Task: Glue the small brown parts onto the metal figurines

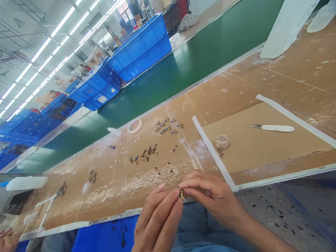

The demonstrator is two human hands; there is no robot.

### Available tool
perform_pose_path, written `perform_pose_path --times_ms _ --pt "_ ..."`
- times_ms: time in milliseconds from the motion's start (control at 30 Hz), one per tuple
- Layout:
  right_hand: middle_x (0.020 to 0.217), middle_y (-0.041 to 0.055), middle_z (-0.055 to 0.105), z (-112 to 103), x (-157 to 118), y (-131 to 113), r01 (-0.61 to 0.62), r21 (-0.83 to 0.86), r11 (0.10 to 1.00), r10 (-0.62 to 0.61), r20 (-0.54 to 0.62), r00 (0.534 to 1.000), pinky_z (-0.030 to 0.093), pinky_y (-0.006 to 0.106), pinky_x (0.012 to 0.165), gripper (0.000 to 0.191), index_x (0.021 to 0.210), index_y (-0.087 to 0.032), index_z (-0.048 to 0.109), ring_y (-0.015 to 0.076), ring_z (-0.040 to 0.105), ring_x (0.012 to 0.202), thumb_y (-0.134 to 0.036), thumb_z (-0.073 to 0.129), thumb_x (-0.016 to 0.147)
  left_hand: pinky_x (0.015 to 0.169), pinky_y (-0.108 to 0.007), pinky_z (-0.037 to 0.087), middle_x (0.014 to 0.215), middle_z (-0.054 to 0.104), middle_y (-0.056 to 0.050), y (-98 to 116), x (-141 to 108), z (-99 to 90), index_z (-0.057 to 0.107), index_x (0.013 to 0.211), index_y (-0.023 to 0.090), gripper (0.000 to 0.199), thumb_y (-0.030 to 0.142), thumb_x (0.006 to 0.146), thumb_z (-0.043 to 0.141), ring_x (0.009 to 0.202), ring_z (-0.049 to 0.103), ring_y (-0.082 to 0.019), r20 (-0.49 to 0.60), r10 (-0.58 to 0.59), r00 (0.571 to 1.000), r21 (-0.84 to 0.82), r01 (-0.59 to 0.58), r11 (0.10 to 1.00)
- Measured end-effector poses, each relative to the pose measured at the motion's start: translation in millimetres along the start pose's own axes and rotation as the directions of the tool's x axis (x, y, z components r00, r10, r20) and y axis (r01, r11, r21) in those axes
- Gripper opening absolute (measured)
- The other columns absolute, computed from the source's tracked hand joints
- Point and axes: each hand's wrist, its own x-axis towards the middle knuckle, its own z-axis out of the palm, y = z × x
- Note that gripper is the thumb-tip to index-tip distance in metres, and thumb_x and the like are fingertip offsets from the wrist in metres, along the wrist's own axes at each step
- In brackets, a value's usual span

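Near the front edge of the brown work surface, my left hand (160,217) and my right hand (210,196) meet fingertip to fingertip. Between them is a small part (181,194), dark with a yellow bit, pinched by both hands; its details are too small to tell. Beyond the hands lie scattered small dark round pieces (149,151). Farther back is a group of small blue and brass-coloured parts (166,126). Two similar parts (133,159) sit left of the round pieces.
A knife (278,128) and a clear round dish (222,141) lie on cardboard at the right. A tape roll (134,125) and a white bottle (114,131) are near the green belt (199,52). Blue crates (141,45) stand beyond. Another person's hand (8,241) shows lower left.
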Motion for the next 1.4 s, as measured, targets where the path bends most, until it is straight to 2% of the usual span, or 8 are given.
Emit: perform_pose_path --times_ms 500,633,767,1000,1100,1200,1333,1400 --pt "0.087 -0.0015 0.066 -3 0 2 0.004 -0.059 0.998 -0.004 -0.009 1.0 0.047 0.012 0.074 0.017 0.097 -0.018 0.068 0.0045 0.061 0.082 -0.006 0.06 0.088 0.097 -0.048 0.051 0.116 0.062 -0.014 -12 -9 1.0 0.064 0.112 0.002 0.04 -0.015 0.076 0.056 0.112 0.058 -0.024 0.0 -0.005 1.0 -0.007 0.005 1.0" --pt "0.087 0.0001 0.066 -3 1 1 0.037 -0.059 0.998 -0.037 -0.004 0.999 0.048 0.014 0.073 0.015 0.097 -0.016 0.068 0.0057 0.062 0.081 -0.006 0.061 0.087 0.099 -0.047 0.05 0.118 0.063 -0.013 -9 -5 -0.6 0.064 0.115 0.005 0.037 -0.008 0.082 0.055 0.113 0.058 -0.023 0.035 0.008 0.999 0.008 -0.009 1.0" --pt "0.087 0.0009 0.066 -3 -1 1 0.047 -0.037 0.998 -0.047 0.012 0.999 0.049 0.015 0.072 0.015 0.098 -0.016 0.068 0.0066 0.062 0.081 -0.007 0.061 0.088 0.099 -0.041 0.051 0.111 0.068 -0.008 -2 0 2.2 0.066 0.109 0.01 0.026 0.001 0.089 0.052 0.108 0.061 -0.019 -0.035 -0.015 0.999 0.048 0.016 0.999" --pt "0.087 0.0019 0.066 -5 -2 4 0.078 -0.031 0.996 -0.077 0.021 0.997 0.049 0.018 0.072 0.014 0.099 -0.016 0.067 0.0084 0.062 0.081 -0.009 0.06 0.089 0.102 -0.041 0.049 0.112 0.066 -0.01 1 0 4.0 0.067 0.105 0.006 0.024 -0.001 0.088 0.051 0.111 0.06 -0.02 -0.057 -0.003 0.998 0.031 0.005 0.999" --pt "0.086 0.0016 0.066 -4 -2 2 0.061 -0.049 0.997 -0.06 0.021 0.998 0.048 0.017 0.072 0.014 0.098 -0.016 0.067 0.0078 0.062 0.081 -0.008 0.06 0.089 0.102 -0.037 0.049 0.108 0.065 -0.009 -3 0 4.6 0.064 0.108 0.007 0.032 -0.008 0.08 0.058 0.111 0.059 -0.019 -0.048 -0.076 0.996 -0.044 0.074 0.996" --pt "0.085 0.0002 0.065 -5 -2 0 0.027 -0.052 0.998 -0.026 0.018 0.999 0.047 0.015 0.072 0.012 0.095 -0.016 0.067 0.0062 0.061 0.079 -0.008 0.06 0.089 0.099 -0.025 0.051 0.102 0.067 -0.006 -7 -1 9.2 0.063 0.105 0.011 0.03 -0.005 0.079 0.062 0.105 0.062 -0.013 -0.064 -0.207 0.976 -0.122 0.198 0.973" --pt "0.085 -0.0001 0.066 -4 0 -1 -0.008 -0.046 0.999 0.009 0.024 1.0 0.047 0.015 0.072 0.012 0.094 -0.016 0.067 0.006 0.061 0.08 -0.008 0.06 0.089 0.085 -0.013 0.054 0.095 0.069 0.002 -6 -2 15.9 0.065 0.1 0.019 0.024 0.003 0.082 0.064 0.091 0.065 -0.007 -0.067 -0.487 0.871 -0.314 0.444 0.839" --pt "0.084 0.0009 0.066 -4 0 0 -0.019 -0.053 0.998 0.02 0.023 1.0 0.047 0.016 0.07 0.011 0.093 -0.016 0.067 0.0072 0.061 0.079 -0.009 0.06 0.089 0.08 -0.012 0.055 0.093 0.07 0.003 -4 -2 17.4 0.066 0.097 0.021 0.023 0.005 0.081 0.065 0.088 0.067 -0.007 -0.049 -0.564 0.824 -0.38 0.507 0.774"
